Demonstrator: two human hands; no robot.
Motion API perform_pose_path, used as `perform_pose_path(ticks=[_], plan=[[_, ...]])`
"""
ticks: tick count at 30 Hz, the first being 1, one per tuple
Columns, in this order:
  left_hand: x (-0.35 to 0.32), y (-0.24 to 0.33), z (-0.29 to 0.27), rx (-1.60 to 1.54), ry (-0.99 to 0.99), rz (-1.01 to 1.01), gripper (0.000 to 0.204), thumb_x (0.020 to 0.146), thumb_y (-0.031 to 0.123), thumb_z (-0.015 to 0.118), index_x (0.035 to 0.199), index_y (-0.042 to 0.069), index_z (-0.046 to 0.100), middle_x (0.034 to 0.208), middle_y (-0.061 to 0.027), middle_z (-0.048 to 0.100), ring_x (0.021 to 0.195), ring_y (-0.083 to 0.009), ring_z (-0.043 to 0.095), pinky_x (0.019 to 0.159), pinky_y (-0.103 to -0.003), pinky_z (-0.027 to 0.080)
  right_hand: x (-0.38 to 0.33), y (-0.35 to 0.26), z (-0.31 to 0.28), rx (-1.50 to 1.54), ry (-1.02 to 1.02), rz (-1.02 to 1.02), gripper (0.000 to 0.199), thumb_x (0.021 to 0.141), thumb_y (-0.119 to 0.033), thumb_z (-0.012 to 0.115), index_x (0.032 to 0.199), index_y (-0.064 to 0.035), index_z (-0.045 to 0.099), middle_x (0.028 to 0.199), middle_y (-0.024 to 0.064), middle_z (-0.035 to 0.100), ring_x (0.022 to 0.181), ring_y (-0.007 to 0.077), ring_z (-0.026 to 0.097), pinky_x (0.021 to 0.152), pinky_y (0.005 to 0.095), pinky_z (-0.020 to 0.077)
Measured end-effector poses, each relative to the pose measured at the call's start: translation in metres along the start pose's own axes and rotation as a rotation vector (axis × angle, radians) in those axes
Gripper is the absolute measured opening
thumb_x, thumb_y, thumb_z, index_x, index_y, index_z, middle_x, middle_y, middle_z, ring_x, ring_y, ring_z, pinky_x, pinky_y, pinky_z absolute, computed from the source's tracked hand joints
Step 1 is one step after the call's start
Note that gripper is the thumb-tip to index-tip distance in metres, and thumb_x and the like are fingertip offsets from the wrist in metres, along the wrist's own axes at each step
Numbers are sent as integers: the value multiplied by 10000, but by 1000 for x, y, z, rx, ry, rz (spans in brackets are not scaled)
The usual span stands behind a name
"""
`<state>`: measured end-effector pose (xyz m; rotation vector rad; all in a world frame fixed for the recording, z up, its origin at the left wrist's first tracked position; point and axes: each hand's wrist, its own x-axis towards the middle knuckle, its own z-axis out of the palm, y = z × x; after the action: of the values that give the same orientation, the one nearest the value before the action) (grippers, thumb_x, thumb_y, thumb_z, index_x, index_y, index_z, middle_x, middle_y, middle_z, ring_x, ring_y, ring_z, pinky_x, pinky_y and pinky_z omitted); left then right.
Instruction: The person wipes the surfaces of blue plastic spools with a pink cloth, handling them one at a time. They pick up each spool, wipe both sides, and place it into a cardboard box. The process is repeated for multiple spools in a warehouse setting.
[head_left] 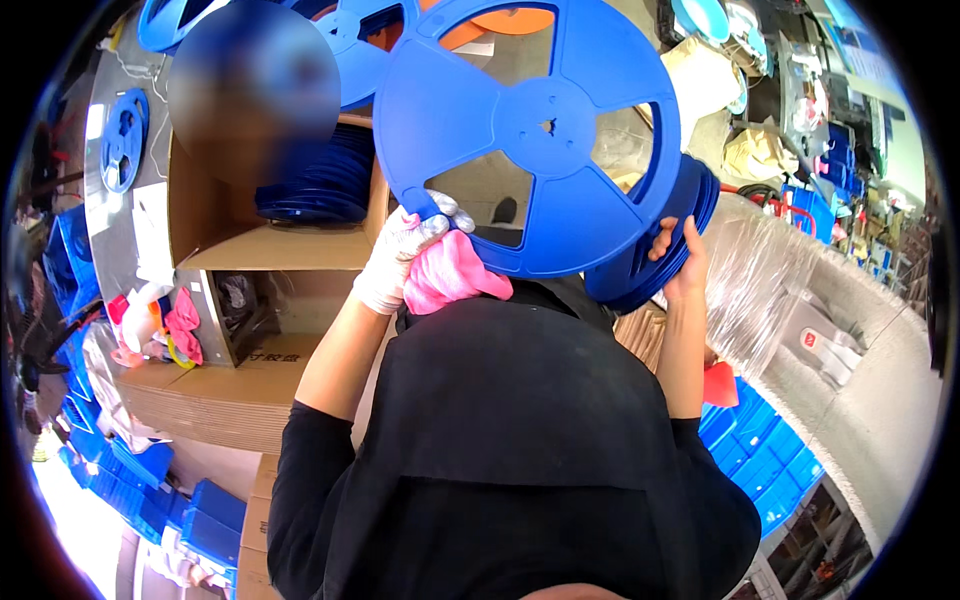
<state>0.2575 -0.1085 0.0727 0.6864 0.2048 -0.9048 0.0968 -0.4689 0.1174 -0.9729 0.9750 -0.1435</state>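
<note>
A large blue plastic reel, with wide cut-outs and a small centre hole, is tilted up in front of me. My left hand, in a white glove, pinches its near left rim. Bunched under those fingers, a pink cloth is pressed against the reel's edge. To the right, my bare right hand is wrapped round the edge of a stack of blue reels. The big reel partly covers that stack, so its far side is hidden.
An open cardboard box at the left holds more stacked blue reels. Flattened cardboard lies below it. Another blue reel rests at far left. Plastic-wrapped goods and blue crates stand at the right.
</note>
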Motion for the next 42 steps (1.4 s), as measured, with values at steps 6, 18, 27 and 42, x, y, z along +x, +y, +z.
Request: perform_pose_path(ticks=[6, 18, 27, 42], plan=[[16, -35, 43, 34, -27, -134, 300, 798, 141, 722, 1036, 67, 553, 921, -98, 603, 885, -208, 584, 834, -338, 486, -24, 44, -95, -61, 151, 220, 430, 905, -430, 564, 945, -4, 609, 715, 93, 634, 597, 197, 621, 567, 316, 532], [71, -133, 95, 419, 3, -228, 185, 872, 32, 606, 1051, 58, 566, 957, -99, 638, 905, -202, 606, 859, -334, 496, -86, 123, -195, 119, 322, 172, 415, 892, -428, 599, 897, -13, 603, 672, 51, 593, 549, 129, 555, 521, 255, 453], [183, -275, 118, 767, -33, -334, 175, 856, -28, 596, 1005, 62, 605, 919, -33, 635, 843, -156, 613, 778, -295, 505, -163, 171, -231, 147, 457, 201, 381, 883, -406, 587, 889, -25, 610, 659, 31, 560, 546, 110, 515, 522, 238, 414], [229, -365, 53, 1067, -97, -807, 513, 829, 198, 664, 1240, -36, 465, 1083, -200, 608, 953, -298, 634, 791, -390, 535, -163, 131, -257, 404, 395, -108, 475, 888, -431, 591, 1022, 25, 578, 694, 40, 570, 541, 84, 495, 485, 213, 365]])
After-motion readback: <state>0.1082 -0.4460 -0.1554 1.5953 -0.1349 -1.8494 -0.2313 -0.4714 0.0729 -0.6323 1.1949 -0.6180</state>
